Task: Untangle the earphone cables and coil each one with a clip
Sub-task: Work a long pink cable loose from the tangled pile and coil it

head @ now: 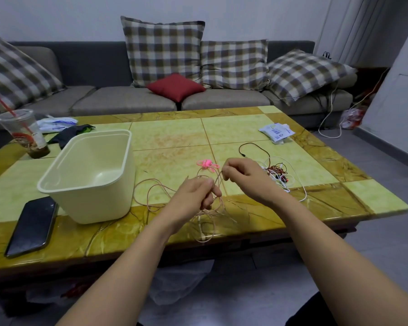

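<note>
While my left hand (pixel 193 194) pinches the tan cable (pixel 218 178) at centre frame, my right hand (pixel 243 177), just up and right of it, pinches the same cable, with a short strand running between them. Loose loops lie on the surface (pixel 170 135) left of my hands and hang over its near edge. A pink clip (pixel 206 164) lies just above the hands; the remaining tangle (pixel 278 171) sits right of centre. To work well, I judge: hold the left pinch as anchor, draw the strand through gently without tightening crossings, and keep the freed length away from the tangle.
</note>
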Action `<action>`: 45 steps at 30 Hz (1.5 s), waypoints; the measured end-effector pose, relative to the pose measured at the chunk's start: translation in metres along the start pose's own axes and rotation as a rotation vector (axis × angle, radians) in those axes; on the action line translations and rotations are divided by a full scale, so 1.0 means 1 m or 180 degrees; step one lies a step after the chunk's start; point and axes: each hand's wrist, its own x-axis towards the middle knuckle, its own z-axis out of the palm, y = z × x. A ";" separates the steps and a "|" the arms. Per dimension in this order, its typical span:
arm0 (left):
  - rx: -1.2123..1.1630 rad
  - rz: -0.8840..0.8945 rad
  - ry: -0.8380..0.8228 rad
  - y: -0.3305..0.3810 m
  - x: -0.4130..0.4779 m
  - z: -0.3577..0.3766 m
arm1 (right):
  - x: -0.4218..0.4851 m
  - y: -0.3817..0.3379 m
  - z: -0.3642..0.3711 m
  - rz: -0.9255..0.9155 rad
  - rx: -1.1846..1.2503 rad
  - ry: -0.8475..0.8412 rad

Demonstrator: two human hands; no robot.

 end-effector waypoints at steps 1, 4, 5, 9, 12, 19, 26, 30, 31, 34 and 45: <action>-0.0667 -0.0117 -0.0126 0.005 0.000 0.001 | 0.000 0.003 0.000 0.0003 0.0041 0.0057; -0.2615 -0.0203 -0.0040 0.019 0.003 -0.001 | 0.000 0.009 0.008 0.0042 0.0008 0.0009; -0.3091 -0.0142 0.0100 0.021 0.004 -0.002 | -0.001 0.010 0.011 0.0105 -0.0093 -0.0107; -0.3205 0.0113 0.0826 0.015 0.010 -0.011 | -0.006 0.003 0.018 0.0270 -0.0410 -0.1149; 0.0365 0.0380 0.1305 -0.002 0.009 -0.011 | -0.008 -0.005 0.016 0.0180 -0.0379 -0.1171; -0.1234 -0.0497 -0.0048 0.009 0.001 0.004 | 0.002 0.007 0.008 0.0178 0.0202 0.0028; -0.3424 -0.0184 0.0604 0.017 0.007 -0.004 | -0.005 0.006 0.031 0.0382 -0.0254 -0.1136; 0.0428 0.0507 0.1295 -0.001 0.008 -0.005 | -0.008 -0.004 0.029 0.0268 -0.0415 -0.1438; 0.0931 0.0560 0.1244 -0.006 0.008 -0.006 | -0.006 -0.005 0.026 0.0216 -0.0359 -0.1196; 0.1201 0.0202 0.0520 -0.012 0.007 -0.003 | 0.000 -0.004 0.012 0.0209 0.0036 -0.0372; -0.3784 -0.0163 0.0416 0.019 0.008 -0.004 | 0.002 0.005 0.026 0.0187 0.0258 -0.0614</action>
